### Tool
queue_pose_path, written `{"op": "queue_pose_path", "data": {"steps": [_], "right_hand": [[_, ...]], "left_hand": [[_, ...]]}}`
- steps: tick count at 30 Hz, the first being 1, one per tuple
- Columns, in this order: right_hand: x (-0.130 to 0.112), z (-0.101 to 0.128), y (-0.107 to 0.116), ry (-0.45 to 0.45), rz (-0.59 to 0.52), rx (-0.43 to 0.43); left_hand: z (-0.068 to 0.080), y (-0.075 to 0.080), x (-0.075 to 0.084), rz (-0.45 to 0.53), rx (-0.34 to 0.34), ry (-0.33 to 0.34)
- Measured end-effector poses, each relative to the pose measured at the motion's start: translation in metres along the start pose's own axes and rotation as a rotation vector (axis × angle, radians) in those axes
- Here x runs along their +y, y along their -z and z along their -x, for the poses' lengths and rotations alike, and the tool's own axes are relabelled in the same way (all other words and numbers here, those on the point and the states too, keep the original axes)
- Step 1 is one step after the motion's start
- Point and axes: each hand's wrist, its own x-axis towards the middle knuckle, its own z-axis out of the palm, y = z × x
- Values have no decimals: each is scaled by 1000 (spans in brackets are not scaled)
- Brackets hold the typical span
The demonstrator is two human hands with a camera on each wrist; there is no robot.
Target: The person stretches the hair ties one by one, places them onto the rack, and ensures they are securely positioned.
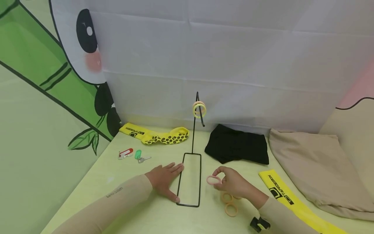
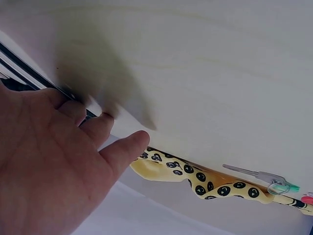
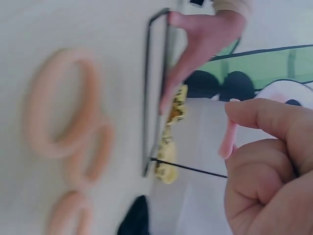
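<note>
Pink hair tie point(image 1: 214, 180) sits pinched between the thumb and fingers of the right hand point(image 1: 233, 182), held just above the tabletop point(image 1: 122, 182) to the right of the black wire stand point(image 1: 191, 177). The right wrist view shows the fingers point(image 3: 274, 120) curled, with the tie point(image 3: 227, 134) hanging from their tips. Beside that hand, nearer the person, three orange hair ties point(image 1: 229, 203) lie on the tabletop, touching one another. The left hand point(image 1: 165, 180) rests flat on the stand's left side, fingers straight and spread narrowly, its fingertips on the base frame. Up the stand's upright rod, two yellowish rings point(image 1: 199, 109) hang on the hook. Behind the stand lies a black folded garment point(image 1: 238, 144) to the right and a yellow dotted sock point(image 1: 157, 135) to the left. Left of the stand lie keys with red and green tags point(image 1: 132, 154).
</note>
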Motion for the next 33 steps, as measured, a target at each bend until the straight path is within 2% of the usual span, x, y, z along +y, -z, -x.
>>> {"op": "queue_pose_path", "data": {"steps": [6, 14, 16, 19, 21, 23, 25, 27, 30, 33], "right_hand": [[-37, 11, 17, 112, -26, 67], [-92, 31, 33, 304, -3, 242], [-102, 35, 34, 415, 10, 308], [-114, 37, 36, 650, 55, 443], [-121, 34, 37, 805, 122, 552], [-127, 28, 39, 890, 205, 652], [-132, 19, 41, 878, 276, 718], [-135, 10, 44, 817, 321, 741], [-136, -2, 48, 697, 331, 724], [-133, -8, 51, 641, 325, 706]], "left_hand": [[1, 2, 1, 5, -2, 0], [3, 6, 4, 10, 0, 4], [3, 7, 3, 15, -1, 3], [3, 6, 3, 20, -4, 2], [2, 5, 3, 19, -4, 3], [2, 5, 3, 17, -3, 4], [2, 4, 2, 16, -2, 4], [2, 5, 3, 17, -1, 2], [3, 5, 3, 16, 0, -3], [3, 6, 3, 13, -4, -4]]}}
